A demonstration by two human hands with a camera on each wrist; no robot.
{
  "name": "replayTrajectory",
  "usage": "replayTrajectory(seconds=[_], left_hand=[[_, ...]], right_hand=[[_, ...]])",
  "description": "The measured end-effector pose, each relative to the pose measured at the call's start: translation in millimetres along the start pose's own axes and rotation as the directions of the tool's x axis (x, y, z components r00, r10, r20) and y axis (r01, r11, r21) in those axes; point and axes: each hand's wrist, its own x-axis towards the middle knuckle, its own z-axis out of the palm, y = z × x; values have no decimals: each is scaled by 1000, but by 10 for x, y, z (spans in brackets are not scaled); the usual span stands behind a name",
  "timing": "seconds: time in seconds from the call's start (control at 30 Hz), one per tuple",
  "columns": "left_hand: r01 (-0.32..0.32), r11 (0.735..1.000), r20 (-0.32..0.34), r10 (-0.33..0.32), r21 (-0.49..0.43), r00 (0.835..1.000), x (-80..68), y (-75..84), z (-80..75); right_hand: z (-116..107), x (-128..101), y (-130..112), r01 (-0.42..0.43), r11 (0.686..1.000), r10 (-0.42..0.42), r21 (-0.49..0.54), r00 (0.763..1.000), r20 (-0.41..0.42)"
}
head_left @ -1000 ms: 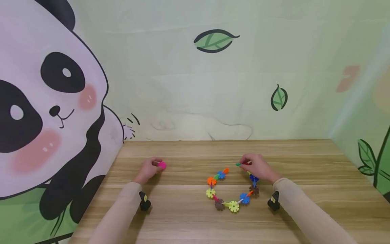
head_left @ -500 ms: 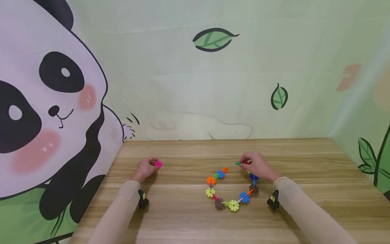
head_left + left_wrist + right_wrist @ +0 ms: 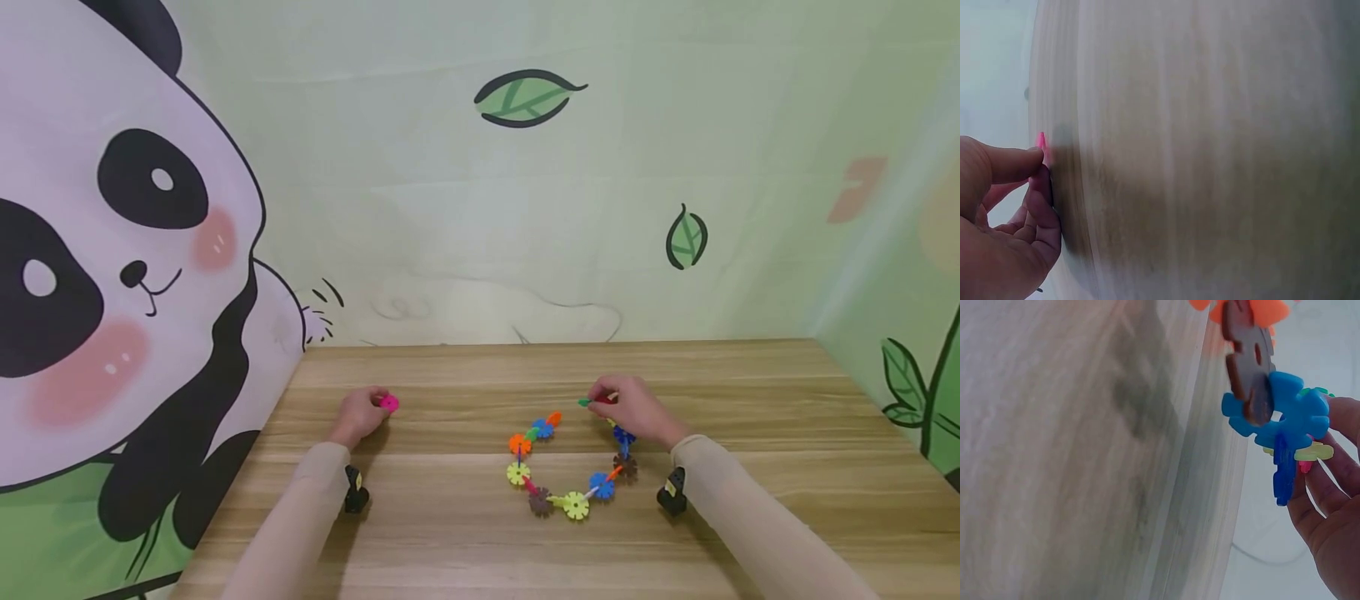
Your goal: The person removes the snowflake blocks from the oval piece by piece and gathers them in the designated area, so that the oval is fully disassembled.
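At the left of the table, my left hand pinches a bright pink notched disc between thumb and fingers; the left wrist view shows its pink edge at the fingertips. Slotted flower-shaped discs are joined into a colourful chain curving in an open ring right of centre. My right hand holds one end of it, where a green disc pokes out past the fingertips. Across the gap lies the other end, an orange disc. From the right wrist, a light blue disc and a brown disc hang near the fingers.
The wooden table reaches back to a pale green wall with painted leaves. A large painted panda covers the left wall. Each wrist wears a small black camera, such as the left camera.
My left hand has shifted slightly left with the pink disc, which turned more face-on, then stayed put. My right hand and the chain have hardly moved.
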Motion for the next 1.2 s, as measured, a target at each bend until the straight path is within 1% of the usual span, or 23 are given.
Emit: replayTrajectory(seconds=[0.1,0.37,0.47,0.53,0.6,0.7,0.77,0.87,0.97,1.1,1.2], left_hand=[[11,1000,2,-11,3,1000,1,7,-7],[0,1000,-15,0,1,1000,0,18,-17],[3,1000,-34,-4,-17,999,-1,41,-22],[3,999,-41,-5,-46,999,-7,77,-27],[-22,998,-47,19,-61,999,-7,120,-23],[-71,994,-37,68,-84,997,-2,217,-5],[-107,991,-28,105,-84,994,8,282,29],[-142,984,-9,142,-110,990,16,388,91],[-157,973,2,159,-168,987,-3,512,159],[-167,953,0,173,-251,985,-34,688,277],[-182,942,9,192,-282,981,-39,807,390]], right_hand=[[-9,1,-6,-3,1000,3,-4,1000,-8],[3,-1,-19,-17,1000,17,12,1000,-5],[7,1,-27,-9,1000,9,13,1000,-4],[8,6,-32,-6,1000,6,13,1000,-2],[9,13,-32,0,1000,0,11,1000,-3],[11,24,-26,2,1000,-2,6,1000,-4],[11,27,-19,3,1000,-3,1,1000,-6],[13,32,-16,-2,1000,2,-5,1000,-6],[15,38,-17,-13,1000,13,-2,1000,-6],[15,40,-5,-17,1000,17,-1,1000,-5],[21,35,-3,-9,1000,9,2,1000,-5]])
